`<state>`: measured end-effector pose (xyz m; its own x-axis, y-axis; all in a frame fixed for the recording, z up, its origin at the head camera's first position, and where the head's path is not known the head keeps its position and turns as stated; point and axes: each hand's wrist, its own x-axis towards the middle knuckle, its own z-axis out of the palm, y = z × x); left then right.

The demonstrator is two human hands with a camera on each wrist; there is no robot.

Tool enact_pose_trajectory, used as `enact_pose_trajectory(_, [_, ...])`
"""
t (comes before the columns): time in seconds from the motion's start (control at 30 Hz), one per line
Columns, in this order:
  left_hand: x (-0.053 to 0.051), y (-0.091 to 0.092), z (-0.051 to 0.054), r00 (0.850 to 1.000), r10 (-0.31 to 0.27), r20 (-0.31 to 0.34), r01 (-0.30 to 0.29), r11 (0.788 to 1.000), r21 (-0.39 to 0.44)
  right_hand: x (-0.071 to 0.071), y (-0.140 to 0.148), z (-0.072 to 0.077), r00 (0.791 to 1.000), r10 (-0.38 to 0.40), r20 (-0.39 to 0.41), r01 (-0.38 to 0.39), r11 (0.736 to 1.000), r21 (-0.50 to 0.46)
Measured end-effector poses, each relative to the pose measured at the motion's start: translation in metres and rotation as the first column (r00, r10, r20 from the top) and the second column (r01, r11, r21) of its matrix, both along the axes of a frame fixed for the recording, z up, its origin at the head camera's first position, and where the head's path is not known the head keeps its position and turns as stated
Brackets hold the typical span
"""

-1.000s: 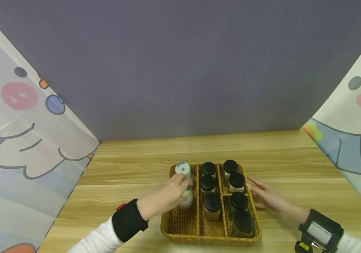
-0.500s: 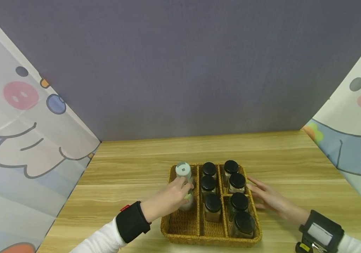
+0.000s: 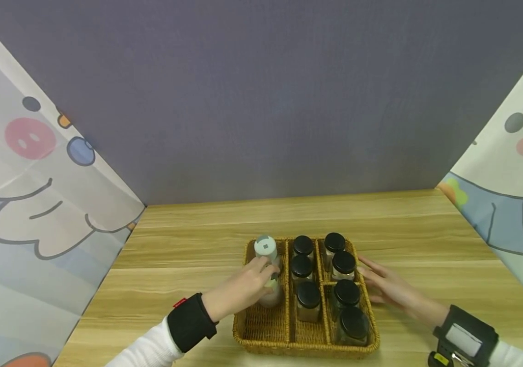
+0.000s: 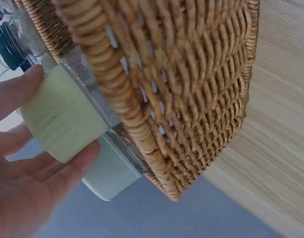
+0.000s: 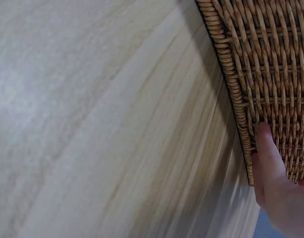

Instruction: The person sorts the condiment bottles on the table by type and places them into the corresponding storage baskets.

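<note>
A wicker basket [image 3: 307,349] with dividers stands on the wooden table. In its left compartment my left hand [image 3: 246,286] grips the pale yellow lid [image 4: 63,113] of a jar [image 3: 270,299], fingers on one side and thumb on the other in the left wrist view. Behind that jar stands another with a pale mint lid [image 3: 265,246]. My right hand [image 3: 390,288] rests against the basket's right outer wall; in the right wrist view its fingers [image 5: 271,153] lie fairly straight along the weave. Part of the gripped jar is hidden by the left hand.
Three black-lidded jars [image 3: 308,294] stand in the middle compartment, and several more [image 3: 353,322] fill the two right ones. Bare wicker shows at the front of the left compartment [image 3: 263,326]. A grey panel [image 3: 261,102] rises behind the table [image 3: 188,239], with printed sheets at both sides.
My left hand has shifted slightly right and down with its grip at the pale yellow lid, and the jar sits marginally further right. My right hand and the basket look unmoved.
</note>
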<state>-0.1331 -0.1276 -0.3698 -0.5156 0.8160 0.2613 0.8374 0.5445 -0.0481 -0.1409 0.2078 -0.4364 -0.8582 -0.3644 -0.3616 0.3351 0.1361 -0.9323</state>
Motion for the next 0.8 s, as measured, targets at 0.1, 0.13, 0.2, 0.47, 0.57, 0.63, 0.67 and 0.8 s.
enact_pose_trajectory(0.1, [0.001,-0.001,0.000,1.000,0.007,-0.017,-0.008,1.000,-0.015,0.001,0.000,0.000,1.000,0.001,0.003,-0.001,1.000,-0.001])
enact_pose_trajectory(0.13, [0.001,-0.001,0.000,1.000,0.009,-0.022,-0.009,1.000,-0.017,0.001,0.000,0.000,1.000,0.000,0.004,0.000,1.000,-0.002])
enact_pose_trajectory(0.2, [0.002,-0.001,0.000,0.999,0.012,-0.030,-0.012,1.000,-0.021,0.002,0.000,0.000,1.000,-0.001,0.007,0.001,1.000,0.001])
enact_pose_trajectory(0.47, [0.003,-0.002,-0.001,1.000,0.019,-0.007,-0.019,1.000,0.013,0.001,0.001,0.001,1.000,0.000,0.015,0.000,1.000,0.015])
enact_pose_trajectory(0.57, [0.003,-0.003,-0.002,1.000,0.022,0.004,-0.022,0.997,0.074,0.001,0.002,0.002,1.000,0.004,0.012,-0.004,1.000,0.018])
enact_pose_trajectory(0.63, [0.003,-0.004,-0.003,0.999,0.033,0.012,-0.034,0.991,0.127,0.001,0.003,0.003,1.000,0.016,0.002,-0.016,1.000,0.025])
enact_pose_trajectory(0.67, [0.004,-0.006,-0.003,0.999,0.040,0.016,-0.042,0.987,0.156,0.001,0.003,0.003,1.000,0.021,-0.004,-0.021,0.999,0.032])
enact_pose_trajectory(0.8, [0.007,-0.014,-0.004,0.997,0.077,0.006,-0.076,0.965,0.253,0.001,0.004,0.007,0.993,0.076,-0.094,-0.066,0.992,0.108])
